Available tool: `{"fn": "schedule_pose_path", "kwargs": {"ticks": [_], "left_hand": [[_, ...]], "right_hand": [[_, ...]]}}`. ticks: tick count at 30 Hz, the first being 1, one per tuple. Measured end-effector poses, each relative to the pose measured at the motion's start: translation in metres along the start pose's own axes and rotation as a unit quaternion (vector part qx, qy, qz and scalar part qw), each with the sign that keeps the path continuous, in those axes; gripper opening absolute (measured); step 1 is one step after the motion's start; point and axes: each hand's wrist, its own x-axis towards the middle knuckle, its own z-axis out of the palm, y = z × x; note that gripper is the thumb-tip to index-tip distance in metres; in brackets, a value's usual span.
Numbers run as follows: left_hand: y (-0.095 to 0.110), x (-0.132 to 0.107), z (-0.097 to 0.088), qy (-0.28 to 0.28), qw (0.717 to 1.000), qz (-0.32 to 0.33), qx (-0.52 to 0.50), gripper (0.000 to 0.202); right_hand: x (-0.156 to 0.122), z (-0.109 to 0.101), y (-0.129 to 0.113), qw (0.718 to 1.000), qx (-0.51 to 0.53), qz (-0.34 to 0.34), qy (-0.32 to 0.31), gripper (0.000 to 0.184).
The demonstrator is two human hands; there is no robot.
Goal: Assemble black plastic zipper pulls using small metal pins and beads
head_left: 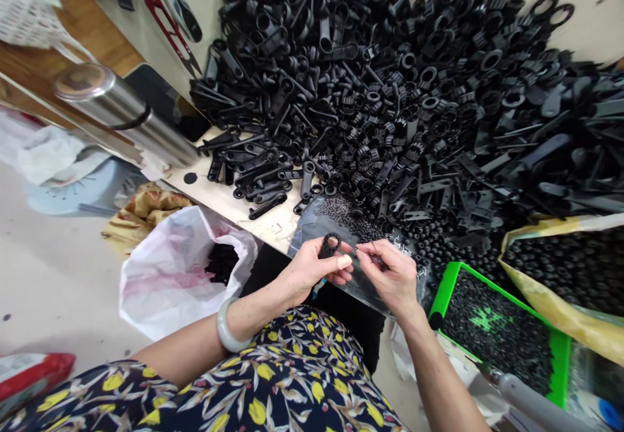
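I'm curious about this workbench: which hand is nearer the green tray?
Right: the right hand is close beside the green tray; the left hand, holding a black plastic loop, sits farther off, past the right hand.

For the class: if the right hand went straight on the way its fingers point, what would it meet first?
Probably the black plastic loop piece held in the left hand; the left thumb lies close beside it, so depth leaves that uncertain.

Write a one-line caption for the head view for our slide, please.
Left hand holds a black plastic loop beside a heap of similar parts.
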Motion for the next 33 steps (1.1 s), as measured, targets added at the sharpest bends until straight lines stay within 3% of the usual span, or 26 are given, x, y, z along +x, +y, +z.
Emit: {"fn": "schedule_pose_path", "kwargs": {"ticks": [4,8,12,19,33], "left_hand": [[0.007,-0.008,-0.004,-0.076,0.995,-0.061,-0.035,0.055],[0.007,-0.011,-0.011,-0.138,0.986,-0.074,-0.054,0.045],[0.008,-0.012,-0.015,-0.133,0.985,-0.101,-0.048,0.052],[0.013,-0.013,-0.013,-0.129,0.986,-0.11,0.003,0.04],[0.01,-0.013,-0.012,-0.105,0.988,-0.108,0.016,0.039]], "right_hand": [[0.0,-0.003,-0.001,1.0,-0.006,-0.008,-0.006,0.007],[-0.004,-0.002,0.0,0.999,-0.01,-0.041,-0.018,0.008],[-0.005,-0.001,-0.002,0.996,-0.011,-0.068,-0.053,0.011],[-0.002,-0.003,-0.006,0.989,-0.038,-0.114,-0.086,0.013],[-0.001,-0.005,0.0,0.978,-0.064,-0.159,-0.122,0.025]]}}
